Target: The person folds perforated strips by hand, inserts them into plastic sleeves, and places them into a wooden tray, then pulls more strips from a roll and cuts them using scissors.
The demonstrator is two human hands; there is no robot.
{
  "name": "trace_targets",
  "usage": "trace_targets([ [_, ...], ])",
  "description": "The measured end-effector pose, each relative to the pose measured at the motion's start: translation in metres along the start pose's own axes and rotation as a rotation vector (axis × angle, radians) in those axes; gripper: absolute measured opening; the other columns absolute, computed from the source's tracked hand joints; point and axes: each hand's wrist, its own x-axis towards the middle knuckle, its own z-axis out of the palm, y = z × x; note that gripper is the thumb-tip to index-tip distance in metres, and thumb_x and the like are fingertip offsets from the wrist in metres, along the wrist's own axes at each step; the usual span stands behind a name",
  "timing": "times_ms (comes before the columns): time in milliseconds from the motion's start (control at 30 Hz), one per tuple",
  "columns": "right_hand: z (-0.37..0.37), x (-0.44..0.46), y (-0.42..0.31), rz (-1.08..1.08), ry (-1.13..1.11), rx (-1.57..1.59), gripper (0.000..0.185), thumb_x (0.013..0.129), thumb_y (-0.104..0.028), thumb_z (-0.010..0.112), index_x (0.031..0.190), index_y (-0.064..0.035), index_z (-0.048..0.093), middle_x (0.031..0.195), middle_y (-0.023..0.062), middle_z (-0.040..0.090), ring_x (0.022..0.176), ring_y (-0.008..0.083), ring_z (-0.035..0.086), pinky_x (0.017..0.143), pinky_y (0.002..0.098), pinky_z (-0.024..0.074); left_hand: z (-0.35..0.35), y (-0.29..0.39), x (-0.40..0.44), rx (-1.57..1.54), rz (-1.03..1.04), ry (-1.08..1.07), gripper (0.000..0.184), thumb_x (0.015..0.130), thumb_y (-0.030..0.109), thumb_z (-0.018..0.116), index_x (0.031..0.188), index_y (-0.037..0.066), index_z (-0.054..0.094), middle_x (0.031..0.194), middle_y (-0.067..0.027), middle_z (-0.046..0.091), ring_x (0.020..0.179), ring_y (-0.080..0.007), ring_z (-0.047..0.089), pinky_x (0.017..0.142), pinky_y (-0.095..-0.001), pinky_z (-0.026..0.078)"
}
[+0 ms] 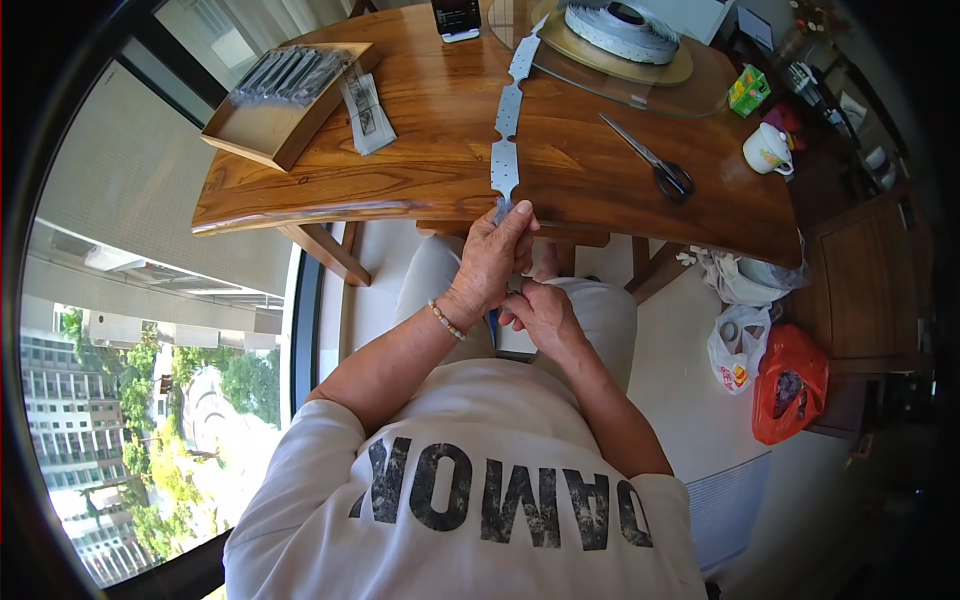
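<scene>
A long pale strip [506, 110] with notched edges and small dark dots runs down the table from near a large coil of similar material [600, 33]. At the table's front edge, my left hand [485, 262] is closed on the strip's near end, thumb on top. Just below it and to the right, my right hand [548, 315] is closed with curled fingers, close to the left one, above my lap. What lies inside the right fingers is hidden. Between my legs, a white object [515, 340] with a blue edge partly shows.
On the wooden table [440, 130] stand an open box [285, 145] of wrapped dark pieces, flat clear packets [368, 115], black-handled scissors [655, 165], a lidded mug [768, 150], a green carton [748, 90] and a phone on a stand [457, 18]. Bags [790, 385] sit at the right.
</scene>
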Motion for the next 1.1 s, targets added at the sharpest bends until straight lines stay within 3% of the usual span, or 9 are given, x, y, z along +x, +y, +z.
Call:
trace_targets([
  [233, -0.008, -0.002, 0.003, 0.062, -0.064, -0.023, 0.024, 0.094, -0.02, 0.059, 0.095, 0.0036, 0.065, 0.08, 0.0101, 0.068, 0.068, 0.0157, 0.065, 0.064, 0.0289, 0.0525, -0.003, -0.003, -0.002, -0.029, -0.008, -0.04, 0.031, 0.1, 0.036, 0.054, 0.083, 0.01, 0.054, 0.056, 0.0039, 0.034, 0.049, -0.009, 0.03, 0.047, -0.0258, 0.032],
  [333, -0.022, -0.004, 0.013, -0.136, -0.173, 0.227, 0.029, 0.095, -0.027, 0.061, 0.102, 0.0018, 0.064, 0.091, 0.0084, 0.069, 0.078, 0.0172, 0.067, 0.073, 0.0292, 0.0531, -0.007, 0.002, -0.002, -0.077, -0.061, -0.1, 0.031, 0.1, 0.036, 0.053, 0.084, 0.009, 0.054, 0.057, 0.004, 0.033, 0.048, -0.0089, 0.029, 0.047, -0.0256, 0.032],
  [367, -0.024, -0.005, 0.016, -0.135, -0.168, 0.227, 0.029, 0.095, -0.027, 0.061, 0.102, 0.0018, 0.064, 0.091, 0.0084, 0.069, 0.078, 0.0172, 0.067, 0.073, 0.0292, 0.0531, -0.007, 0.003, -0.003, -0.101, -0.088, -0.13, 0.031, 0.101, 0.036, 0.053, 0.085, 0.009, 0.053, 0.057, 0.0041, 0.033, 0.048, -0.0088, 0.029, 0.047, -0.0255, 0.032],
  [467, -0.029, -0.005, 0.019, -0.06, -0.228, 0.661, 0.037, 0.093, -0.034, 0.064, 0.106, 0.001, 0.063, 0.094, 0.0073, 0.068, 0.09, 0.0155, 0.065, 0.074, 0.027, 0.0499, -0.007, 0.001, -0.001, -0.152, -0.152, -0.177, 0.031, 0.101, 0.036, 0.052, 0.086, 0.009, 0.053, 0.057, 0.004, 0.032, 0.048, -0.0088, 0.029, 0.046, -0.0252, 0.033],
  [800, -0.015, -0.004, 0.018, 0.013, -0.269, 0.842, 0.035, 0.093, -0.032, 0.065, 0.099, 0.0023, 0.068, 0.086, 0.0097, 0.068, 0.081, 0.0167, 0.067, 0.073, 0.0282, 0.0524, -0.006, -0.003, 0.003, -0.295, -0.246, -0.143, 0.03, 0.101, 0.037, 0.051, 0.088, 0.01, 0.051, 0.058, 0.0032, 0.031, 0.048, -0.0094, 0.03, 0.047, -0.0256, 0.036],
  [900, -0.013, -0.004, 0.018, 0.004, -0.24, 0.865, 0.033, 0.093, -0.03, 0.065, 0.095, 0.0025, 0.068, 0.084, 0.01, 0.068, 0.079, 0.0173, 0.067, 0.072, 0.0289, 0.0529, -0.012, -0.007, 0.006, -0.326, -0.231, -0.204, 0.03, 0.101, 0.036, 0.051, 0.097, 0.007, 0.055, 0.063, 0.0003, 0.047, 0.053, -0.0129, 0.047, 0.053, -0.0295, 0.046],
  [933, -0.012, -0.004, 0.018, 0.004, -0.224, 0.861, 0.032, 0.093, -0.03, 0.064, 0.096, 0.0023, 0.068, 0.084, 0.0101, 0.068, 0.08, 0.0175, 0.067, 0.072, 0.0289, 0.0528, -0.01, -0.004, 0.006, -0.327, -0.232, -0.202, 0.03, 0.101, 0.036, 0.051, 0.097, 0.007, 0.055, 0.063, 0.0003, 0.047, 0.053, -0.0129, 0.047, 0.053, -0.0295, 0.046],
  [1033, -0.009, -0.006, 0.02, 0.016, -0.192, 0.855, 0.031, 0.093, -0.028, 0.064, 0.097, 0.0018, 0.068, 0.084, 0.0102, 0.069, 0.08, 0.018, 0.067, 0.072, 0.0289, 0.0527, -0.002, 0.007, 0.0, -0.187, -0.274, -0.083, 0.031, 0.101, 0.032, 0.052, 0.112, 0.003, 0.057, 0.082, -0.0065, 0.065, 0.072, -0.0196, 0.064, 0.064, -0.0352, 0.054],
  [1100, -0.008, -0.006, 0.019, 0.027, -0.143, 0.858, 0.031, 0.093, -0.028, 0.064, 0.098, 0.0015, 0.068, 0.085, 0.0101, 0.069, 0.08, 0.0187, 0.067, 0.072, 0.029, 0.0525, -0.011, 0.003, -0.008, -0.159, -0.246, -0.099, 0.031, 0.1, 0.029, 0.053, 0.116, 0.002, 0.056, 0.089, -0.0084, 0.066, 0.077, -0.0208, 0.065, 0.067, -0.0357, 0.055],
])
